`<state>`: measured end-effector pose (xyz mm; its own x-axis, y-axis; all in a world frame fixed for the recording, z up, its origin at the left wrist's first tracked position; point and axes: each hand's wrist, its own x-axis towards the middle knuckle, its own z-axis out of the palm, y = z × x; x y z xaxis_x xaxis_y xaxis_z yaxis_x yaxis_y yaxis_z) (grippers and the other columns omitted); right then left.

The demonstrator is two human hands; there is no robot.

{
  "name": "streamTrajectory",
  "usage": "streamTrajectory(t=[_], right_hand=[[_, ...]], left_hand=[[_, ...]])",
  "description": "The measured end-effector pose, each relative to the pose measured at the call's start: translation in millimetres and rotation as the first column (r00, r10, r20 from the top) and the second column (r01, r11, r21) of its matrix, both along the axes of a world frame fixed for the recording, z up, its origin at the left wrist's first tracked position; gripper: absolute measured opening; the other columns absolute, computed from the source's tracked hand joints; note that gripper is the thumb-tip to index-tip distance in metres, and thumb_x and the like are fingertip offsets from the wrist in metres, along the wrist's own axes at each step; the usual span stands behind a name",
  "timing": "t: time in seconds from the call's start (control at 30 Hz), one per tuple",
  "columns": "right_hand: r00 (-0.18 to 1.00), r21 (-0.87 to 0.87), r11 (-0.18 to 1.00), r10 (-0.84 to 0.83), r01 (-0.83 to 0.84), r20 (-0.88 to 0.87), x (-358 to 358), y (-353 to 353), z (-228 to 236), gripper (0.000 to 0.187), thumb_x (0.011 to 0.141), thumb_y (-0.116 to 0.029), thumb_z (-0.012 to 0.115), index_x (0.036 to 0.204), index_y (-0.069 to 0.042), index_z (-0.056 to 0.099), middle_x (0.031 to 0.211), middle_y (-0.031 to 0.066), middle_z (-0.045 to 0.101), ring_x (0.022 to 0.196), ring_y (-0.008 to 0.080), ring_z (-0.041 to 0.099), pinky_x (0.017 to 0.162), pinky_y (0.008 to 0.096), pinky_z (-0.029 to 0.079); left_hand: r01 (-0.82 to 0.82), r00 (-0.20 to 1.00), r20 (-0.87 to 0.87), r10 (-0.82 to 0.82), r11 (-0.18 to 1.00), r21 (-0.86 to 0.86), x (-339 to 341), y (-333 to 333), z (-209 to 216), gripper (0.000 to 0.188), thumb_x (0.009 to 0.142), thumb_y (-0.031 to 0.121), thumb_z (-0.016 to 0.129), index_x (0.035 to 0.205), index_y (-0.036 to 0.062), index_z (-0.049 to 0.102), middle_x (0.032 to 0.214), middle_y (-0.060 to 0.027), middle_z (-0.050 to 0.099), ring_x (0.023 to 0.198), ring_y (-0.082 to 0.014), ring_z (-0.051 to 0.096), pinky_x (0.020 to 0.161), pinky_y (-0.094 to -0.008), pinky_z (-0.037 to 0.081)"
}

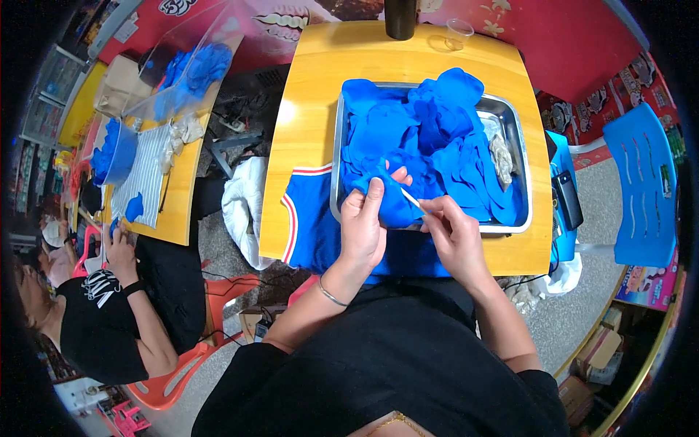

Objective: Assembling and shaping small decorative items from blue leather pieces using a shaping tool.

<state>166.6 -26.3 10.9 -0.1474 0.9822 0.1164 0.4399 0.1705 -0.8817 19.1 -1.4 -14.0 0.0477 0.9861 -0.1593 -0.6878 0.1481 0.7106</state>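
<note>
Between my hands, over the near edge of a metal tray, is a piece of soft blue material. My left hand is closed on its left side, thumb on top and fingers partly behind it. A thin white stick lies against the blue piece. My right hand pinches the stick's near end with thumb and forefinger. Many loose, rounded blue pieces heap up in the tray. A crumpled clear bag with something pale inside sits at the tray's right end.
A blue garment with red and white trim lies under the tray on the yellow table. A clear cup and dark cylinder stand at the far edge. Left, another person works at a second table. A blue chair stands right.
</note>
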Motion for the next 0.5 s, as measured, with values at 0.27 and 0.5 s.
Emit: streamTrajectory(t=[0.27,0.5], right_hand=[[0.995,-0.073,0.997,-0.028,0.021,-0.098,-8.2,0.8,-2.8,0.014,0.086,-0.002,0.057,0.1,-0.001,0.058,0.071,0.0093,0.061,0.062,0.013,0.059,0.055,0.0265,0.044],[0.987,-0.003,1.0,0.03,-0.03,-0.155,-6.2,3.5,-4.4,0.014,0.086,-0.002,0.056,0.099,-0.001,0.058,0.071,0.0089,0.061,0.057,0.0123,0.055,0.052,0.0258,0.042]], left_hand=[[-0.033,0.999,-0.004,0.033,0.999,-0.023,-9.9,6.0,2.2,0.041,0.094,0.032,0.048,0.121,0.0014,0.048,0.113,-0.0167,0.059,0.106,-0.0283,0.057,0.09,-0.0418,0.047],[-0.007,1.0,0.017,0.007,1.0,0.01,-7.1,5.6,9.3,0.044,0.094,0.035,0.047,0.121,0.0005,0.048,0.107,-0.0171,0.06,0.103,-0.0279,0.059,0.091,-0.0448,0.048]])
